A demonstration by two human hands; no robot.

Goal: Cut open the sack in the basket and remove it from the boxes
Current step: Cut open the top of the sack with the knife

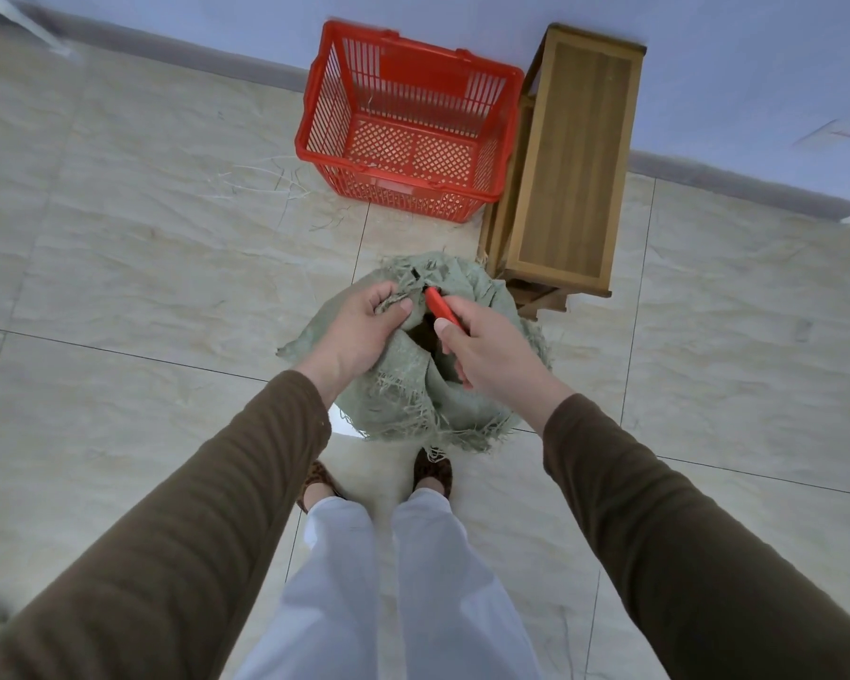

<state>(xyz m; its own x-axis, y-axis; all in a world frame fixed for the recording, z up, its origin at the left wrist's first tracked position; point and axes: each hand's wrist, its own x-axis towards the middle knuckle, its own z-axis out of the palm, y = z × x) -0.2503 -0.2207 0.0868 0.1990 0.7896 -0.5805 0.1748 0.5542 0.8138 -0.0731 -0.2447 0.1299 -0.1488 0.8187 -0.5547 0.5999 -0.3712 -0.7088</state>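
A frayed green woven sack (403,390) hangs in front of me above the tiled floor. My left hand (359,331) grips its upper edge, fingers curled into the fabric. My right hand (487,355) holds a red cutter (440,306) whose tip meets the sack's top near a dark slit. The red plastic basket (408,125) stands on the floor ahead by the wall, with nothing visible inside but a few loose fibres. No boxes are in view.
A wooden stool (570,164) stands right of the basket against the wall. Loose sack threads (266,181) lie on the tiles left of the basket. My feet and light trousers (403,571) are directly below the sack.
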